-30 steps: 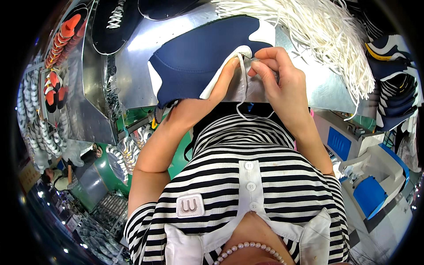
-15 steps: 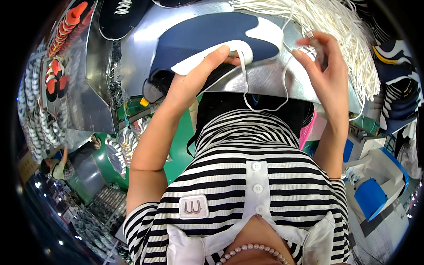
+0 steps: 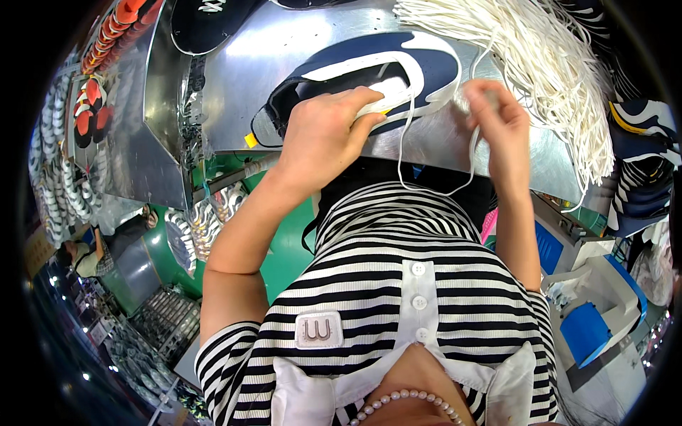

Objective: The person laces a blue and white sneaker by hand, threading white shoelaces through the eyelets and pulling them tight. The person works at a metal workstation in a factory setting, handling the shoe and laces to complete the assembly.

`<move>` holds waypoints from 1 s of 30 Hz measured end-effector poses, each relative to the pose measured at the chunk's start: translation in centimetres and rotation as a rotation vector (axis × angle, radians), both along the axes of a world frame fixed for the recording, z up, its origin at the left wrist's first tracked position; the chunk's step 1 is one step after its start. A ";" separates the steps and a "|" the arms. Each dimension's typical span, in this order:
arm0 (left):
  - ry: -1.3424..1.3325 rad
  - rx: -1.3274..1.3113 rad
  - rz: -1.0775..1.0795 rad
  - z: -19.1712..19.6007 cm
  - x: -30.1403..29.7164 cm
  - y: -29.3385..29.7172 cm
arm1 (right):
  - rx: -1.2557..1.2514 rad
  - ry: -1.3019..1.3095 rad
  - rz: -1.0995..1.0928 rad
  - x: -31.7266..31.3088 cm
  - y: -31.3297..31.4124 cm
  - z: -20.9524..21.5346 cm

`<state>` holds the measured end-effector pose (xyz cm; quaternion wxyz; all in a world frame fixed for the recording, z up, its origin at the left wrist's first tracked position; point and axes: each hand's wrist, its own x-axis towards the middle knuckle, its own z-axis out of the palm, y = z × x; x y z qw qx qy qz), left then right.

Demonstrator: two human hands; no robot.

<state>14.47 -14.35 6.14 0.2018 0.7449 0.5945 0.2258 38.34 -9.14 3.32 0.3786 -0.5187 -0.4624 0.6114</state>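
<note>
Metal table (image 3: 227, 106) underlies navy upper (image 3: 435, 65), while white chest patch (image 3: 318, 330) seems lettered.

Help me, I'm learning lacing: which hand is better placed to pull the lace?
Probably the right hand: though blurred, it's at the white lace, while the left hand grips the navy shoe upper.

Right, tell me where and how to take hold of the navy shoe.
Pinch the near edge of the white rim around the opening of the navy shoe, coming from the wearer's side. The opening faces up and the edge looks thin, so fingers could probably clasp it from both sides; the left hand grips there now.
</note>
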 end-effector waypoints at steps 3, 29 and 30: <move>0.024 0.189 -0.041 0.2 1.4 0.3 | 0.091 -0.191 0.148 -2.2 -1.8 -2.0; 0.118 -0.122 -0.118 1.9 1.2 2.0 | 0.147 -0.022 0.128 -0.6 -0.7 1.2; 0.130 -0.080 -0.128 2.2 1.4 2.0 | 0.157 0.001 0.121 -1.3 0.2 1.3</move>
